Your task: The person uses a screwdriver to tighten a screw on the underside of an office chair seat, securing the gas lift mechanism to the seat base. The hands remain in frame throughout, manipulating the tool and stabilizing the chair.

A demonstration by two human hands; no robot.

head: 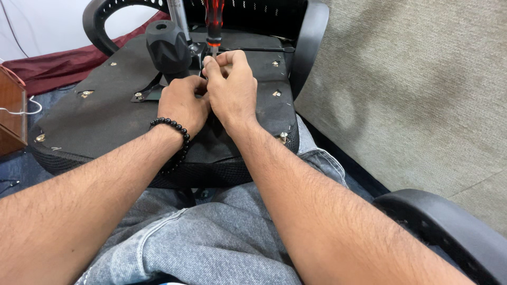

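At upper centre of frame: screwdriver [214,24] upright on upturned chair seat [95,121]. Right hand [232,87] fingers pinched round shaft; left hand [182,105] curled beside, grip unclear. Best kept vertical, tip seated, pressure steady.

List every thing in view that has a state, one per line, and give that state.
Chair seat: upside down, underside facing up, resting on the person's lap.
Screwdriver: upright, tip down at the seat's middle.
Right hand: fingers pinched around the screwdriver's lower shaft.
Left hand: curled, pressed against the right hand; grip hidden.
Black cylinder knob: standing upright on the seat.
Bead bracelet: on the left wrist.
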